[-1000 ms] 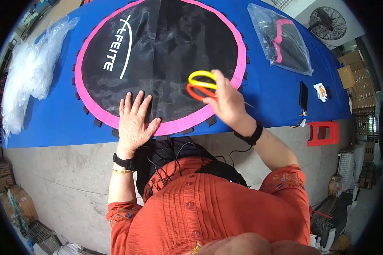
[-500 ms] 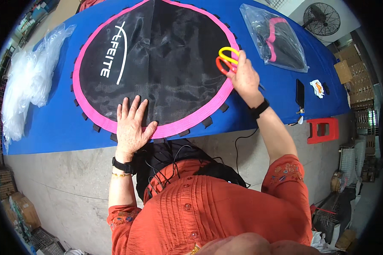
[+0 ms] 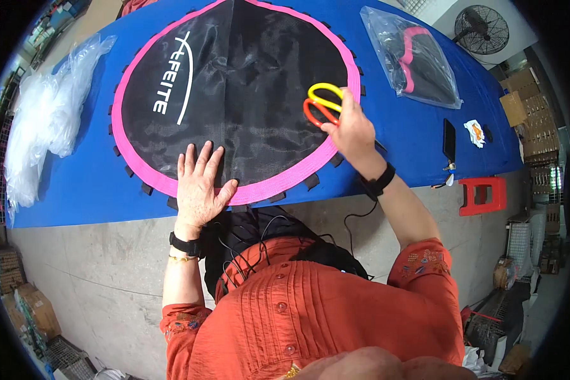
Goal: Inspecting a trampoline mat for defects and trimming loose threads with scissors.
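Mat lying under your spread left hand; right hand gripping scissors: be holding them clear of mat.

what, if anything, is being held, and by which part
Right hand: scissors, gripped around the middle, handle loops sticking out. Left hand: nothing, flat on the trampoline mat.

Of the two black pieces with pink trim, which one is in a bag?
The pink-trimmed piece on the right, inside a clear plastic bag; the other, the round mat, lies spread out unbagged, under the left hand.
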A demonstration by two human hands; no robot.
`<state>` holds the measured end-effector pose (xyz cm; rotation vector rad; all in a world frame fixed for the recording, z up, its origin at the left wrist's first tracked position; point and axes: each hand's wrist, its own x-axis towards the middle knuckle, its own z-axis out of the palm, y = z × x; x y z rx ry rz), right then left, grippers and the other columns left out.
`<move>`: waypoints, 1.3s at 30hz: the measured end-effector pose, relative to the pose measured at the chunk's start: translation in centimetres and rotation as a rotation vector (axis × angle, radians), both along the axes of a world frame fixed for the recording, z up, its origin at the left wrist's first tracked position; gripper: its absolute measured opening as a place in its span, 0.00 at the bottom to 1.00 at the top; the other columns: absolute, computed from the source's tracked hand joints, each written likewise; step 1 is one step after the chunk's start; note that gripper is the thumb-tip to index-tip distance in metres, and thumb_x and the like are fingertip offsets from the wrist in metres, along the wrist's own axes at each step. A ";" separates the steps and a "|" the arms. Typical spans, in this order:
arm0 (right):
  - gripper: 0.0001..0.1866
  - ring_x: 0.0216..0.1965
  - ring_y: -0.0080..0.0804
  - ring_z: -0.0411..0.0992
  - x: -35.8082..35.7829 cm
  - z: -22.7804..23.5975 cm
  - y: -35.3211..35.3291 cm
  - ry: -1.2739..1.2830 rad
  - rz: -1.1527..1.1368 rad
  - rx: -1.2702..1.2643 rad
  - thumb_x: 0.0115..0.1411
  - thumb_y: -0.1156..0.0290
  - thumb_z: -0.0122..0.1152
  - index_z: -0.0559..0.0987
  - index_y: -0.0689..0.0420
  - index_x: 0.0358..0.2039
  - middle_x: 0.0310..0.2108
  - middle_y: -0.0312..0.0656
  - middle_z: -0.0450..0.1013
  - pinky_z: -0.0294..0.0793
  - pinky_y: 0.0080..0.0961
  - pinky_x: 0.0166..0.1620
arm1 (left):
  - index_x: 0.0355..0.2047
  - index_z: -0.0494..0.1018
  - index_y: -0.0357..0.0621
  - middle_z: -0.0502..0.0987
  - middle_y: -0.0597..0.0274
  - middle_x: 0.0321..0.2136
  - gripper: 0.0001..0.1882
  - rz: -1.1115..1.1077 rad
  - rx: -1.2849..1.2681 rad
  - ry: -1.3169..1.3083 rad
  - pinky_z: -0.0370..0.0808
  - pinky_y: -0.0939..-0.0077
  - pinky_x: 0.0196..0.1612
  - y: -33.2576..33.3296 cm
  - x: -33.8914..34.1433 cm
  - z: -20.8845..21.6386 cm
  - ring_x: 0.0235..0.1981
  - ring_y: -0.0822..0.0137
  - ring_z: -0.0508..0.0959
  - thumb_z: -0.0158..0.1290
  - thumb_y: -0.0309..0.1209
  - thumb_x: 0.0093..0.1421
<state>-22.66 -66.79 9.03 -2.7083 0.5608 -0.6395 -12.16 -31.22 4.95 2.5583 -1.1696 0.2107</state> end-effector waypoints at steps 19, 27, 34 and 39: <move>0.50 0.46 0.59 0.80 -0.9 0.7 5.5 0.151 0.196 0.181 0.53 0.68 0.82 0.60 0.54 0.71 0.46 0.55 0.76 0.82 0.51 0.47 | 0.71 0.70 0.50 0.67 0.50 0.73 0.40 0.007 -0.026 0.003 0.52 0.38 0.78 0.0 0.0 -0.1 0.76 0.35 0.59 0.59 0.57 0.64; 0.50 0.49 0.55 0.81 -0.8 1.8 5.0 0.129 0.244 0.134 0.52 0.72 0.82 0.62 0.56 0.71 0.54 0.56 0.76 0.83 0.42 0.51 | 0.65 0.74 0.44 0.72 0.50 0.69 0.34 0.009 -0.112 0.019 0.54 0.41 0.77 0.0 -0.1 0.0 0.75 0.38 0.62 0.61 0.51 0.64; 0.50 0.50 0.59 0.79 -1.5 0.3 6.1 0.068 0.306 0.205 0.52 0.69 0.83 0.62 0.54 0.71 0.49 0.54 0.77 0.81 0.49 0.49 | 0.58 0.75 0.43 0.74 0.49 0.68 0.27 0.029 -0.178 0.054 0.56 0.40 0.77 0.0 -0.2 0.1 0.73 0.39 0.65 0.63 0.41 0.61; 0.50 0.48 0.55 0.81 0.3 1.2 10.2 0.177 0.467 0.169 0.53 0.71 0.81 0.60 0.53 0.72 0.54 0.57 0.75 0.82 0.46 0.51 | 0.55 0.75 0.42 0.75 0.48 0.66 0.23 0.032 -0.230 0.062 0.58 0.41 0.76 0.2 -0.2 -0.6 0.72 0.40 0.68 0.62 0.39 0.62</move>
